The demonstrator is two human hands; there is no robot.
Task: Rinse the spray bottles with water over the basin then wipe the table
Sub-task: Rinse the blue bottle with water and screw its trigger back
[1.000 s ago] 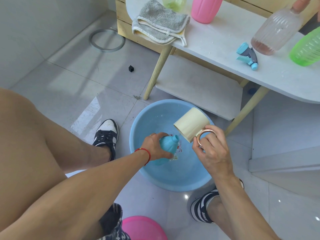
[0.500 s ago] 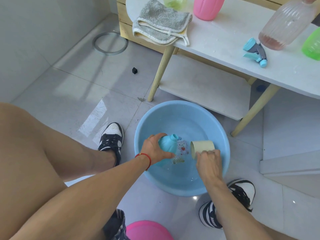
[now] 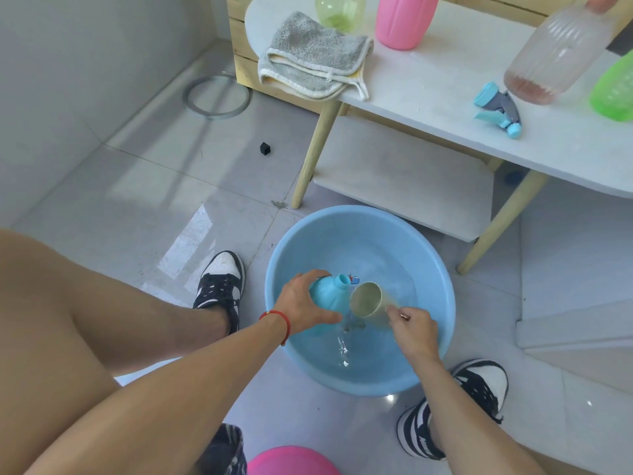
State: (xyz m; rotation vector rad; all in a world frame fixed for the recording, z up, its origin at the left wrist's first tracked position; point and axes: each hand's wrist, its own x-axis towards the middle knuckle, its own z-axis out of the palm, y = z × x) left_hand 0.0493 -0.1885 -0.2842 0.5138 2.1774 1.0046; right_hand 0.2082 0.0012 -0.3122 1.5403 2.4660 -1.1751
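Head view, looking down past my knees: my left hand [image 3: 305,305] is wrapped around the body of the blue spray bottle [image 3: 327,293], holding it tilted over the blue basin [image 3: 428,255] with its open neck pointing up and toward the far side. My right hand [image 3: 412,327] is closed on the handle of the beige cup [image 3: 368,301], which lies almost on its side, mouth turned toward the bottle and just beside its neck. A thin run of water falls below the two into the shallow water in the basin.

To do this pour well, I judge the cup's lip should sit right over the bottle's narrow opening, not beside it; as things stand, some water seems to miss and go straight down. I'd bring the bottle more upright so the neck faces the stream, and tip the cup slowly so the flow stays thin enough to enter. Keeping both over the middle of the basin means any spill lands inside, not on the floor tiles by my shoes. Once some water is in, a swirl and a tip-out over the basin should clear it.

On the worktop [image 3: 428,84] wait the rest: a pink bottle [image 3: 404,18], a yellow-green bottle [image 3: 337,10], a clear ribbed bottle [image 3: 555,56] with reddish liquid low in it, a bright green bottle [image 3: 613,94] at the right edge, and the blue trigger sprayer head [image 3: 496,108] lying loose. The folded grey cloth [image 3: 311,60] sits at the near left corner for the wiping later.
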